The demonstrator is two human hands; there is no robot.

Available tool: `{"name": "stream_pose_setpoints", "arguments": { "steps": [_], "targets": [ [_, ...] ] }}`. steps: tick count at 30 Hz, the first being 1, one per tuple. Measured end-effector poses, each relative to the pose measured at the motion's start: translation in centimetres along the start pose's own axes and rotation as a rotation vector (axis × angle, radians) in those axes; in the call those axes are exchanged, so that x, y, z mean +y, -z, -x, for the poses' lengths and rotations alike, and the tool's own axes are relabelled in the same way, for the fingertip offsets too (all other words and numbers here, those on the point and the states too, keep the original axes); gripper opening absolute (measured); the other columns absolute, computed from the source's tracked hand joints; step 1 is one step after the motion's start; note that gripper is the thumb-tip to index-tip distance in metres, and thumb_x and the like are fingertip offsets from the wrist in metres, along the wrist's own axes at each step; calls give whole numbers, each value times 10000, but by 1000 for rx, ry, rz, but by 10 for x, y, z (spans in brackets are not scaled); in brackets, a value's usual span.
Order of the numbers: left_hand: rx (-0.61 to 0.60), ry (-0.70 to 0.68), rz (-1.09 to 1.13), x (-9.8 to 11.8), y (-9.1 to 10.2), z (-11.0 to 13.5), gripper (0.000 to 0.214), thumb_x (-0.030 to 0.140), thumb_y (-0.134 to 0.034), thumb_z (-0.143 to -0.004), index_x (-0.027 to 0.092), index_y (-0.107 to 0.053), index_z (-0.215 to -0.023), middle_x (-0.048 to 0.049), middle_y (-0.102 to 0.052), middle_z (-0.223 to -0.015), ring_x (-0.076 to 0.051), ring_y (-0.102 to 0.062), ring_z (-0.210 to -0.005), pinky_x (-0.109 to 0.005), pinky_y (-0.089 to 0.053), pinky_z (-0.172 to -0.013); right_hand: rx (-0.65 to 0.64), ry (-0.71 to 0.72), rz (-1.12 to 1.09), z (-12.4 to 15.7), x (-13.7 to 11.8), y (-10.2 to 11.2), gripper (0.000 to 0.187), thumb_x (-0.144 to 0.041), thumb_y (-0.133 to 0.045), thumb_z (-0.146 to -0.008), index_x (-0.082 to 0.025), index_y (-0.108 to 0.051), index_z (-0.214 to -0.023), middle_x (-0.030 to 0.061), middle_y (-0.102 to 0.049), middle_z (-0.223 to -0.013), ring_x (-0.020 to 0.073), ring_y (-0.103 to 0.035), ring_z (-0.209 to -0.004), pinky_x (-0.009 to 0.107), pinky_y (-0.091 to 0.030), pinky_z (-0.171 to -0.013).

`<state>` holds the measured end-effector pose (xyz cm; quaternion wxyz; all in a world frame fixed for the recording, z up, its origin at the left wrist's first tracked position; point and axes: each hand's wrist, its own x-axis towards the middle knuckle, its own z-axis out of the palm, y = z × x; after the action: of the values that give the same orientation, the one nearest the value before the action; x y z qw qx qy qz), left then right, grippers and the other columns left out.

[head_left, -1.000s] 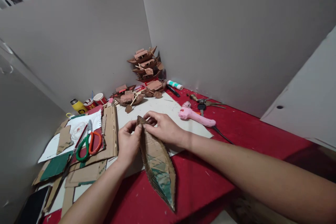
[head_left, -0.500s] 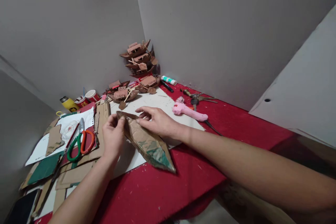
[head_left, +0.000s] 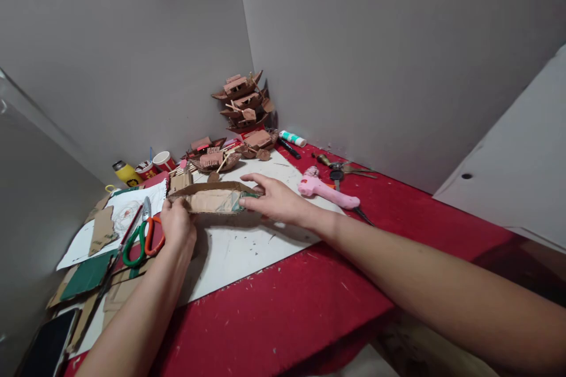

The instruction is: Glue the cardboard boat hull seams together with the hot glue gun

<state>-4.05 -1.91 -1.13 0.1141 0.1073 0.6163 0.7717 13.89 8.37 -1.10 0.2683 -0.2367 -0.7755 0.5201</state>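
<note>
A long cardboard boat hull (head_left: 213,201), brown with a patch of green print at its right end, is held between my two hands above a white sheet (head_left: 239,256). My left hand (head_left: 178,225) pinches the hull's left tip. Around its right end, my right hand (head_left: 269,199) has the thumb on the near side and the fingers behind. The hull lies roughly crosswise with its hollow inside showing. Just past it sits a finished model boat (head_left: 214,160) with a small oar.
Scissors (head_left: 144,241), cardboard pieces (head_left: 86,277) and a phone (head_left: 50,341) lie on the left. A pink glue gun (head_left: 329,193) rests on the red table (head_left: 283,306) at right. Stacked model boats (head_left: 243,103) stand in the corner, near a yellow bottle (head_left: 127,173) and paper cups (head_left: 163,161).
The hull has turned from pointing toward me to lying crosswise, its hollow now showing. My right hand has moved to its right end; my left hand shifted left. The view has shifted slightly.
</note>
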Motion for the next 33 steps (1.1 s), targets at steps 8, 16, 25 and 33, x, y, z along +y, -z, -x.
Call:
{"name": "stream_pose_setpoints", "arguments": {
  "steps": [8, 16, 25, 33],
  "targets": [
    [-156, 101, 80, 3, -7, 19, 208, 133, -620, -563, 174, -517, -739, 45, -554, -643, -102, -551, -580, -264, -522, -569, 262, -61, -378, -18, 4, 11, 290, -408, -553, -833, -158, -625, -963, 60, -631, -819, 158, -606, -686, 220, -473, -421],
    [-483, 213, 26, -3, -12, 75, 354, 228, -732, -658, 211, -540, -956, 25, -636, -759, -142, -651, -658, -297, -563, -609, 418, -102, -744, -36, 18, 19, 304, -437, -491, -861, -184, -658, -886, 37, -694, -776, 164, -630, -673, 284, -515, -580],
    [-800, 604, 49, 28, -8, 71, 458, 420, -588, -824, 169, -549, -1204, -149, -678, -1115, -321, -679, -972, -427, -570, -764, 433, -28, -935, -48, 24, 34, 265, -408, -587, -804, -169, -692, -850, 8, -716, -751, 151, -653, -705, 281, -497, -758],
    [-959, 927, 202, 3, -13, 91, 649, 631, -436, -843, 100, -616, -1168, -175, -723, -955, -314, -694, -885, -457, -503, -857, -53, 40, -880, -22, 9, 11, 264, -413, -625, -807, -158, -694, -817, 5, -684, -744, 120, -588, -669, 234, -470, -692]
  ]
}}
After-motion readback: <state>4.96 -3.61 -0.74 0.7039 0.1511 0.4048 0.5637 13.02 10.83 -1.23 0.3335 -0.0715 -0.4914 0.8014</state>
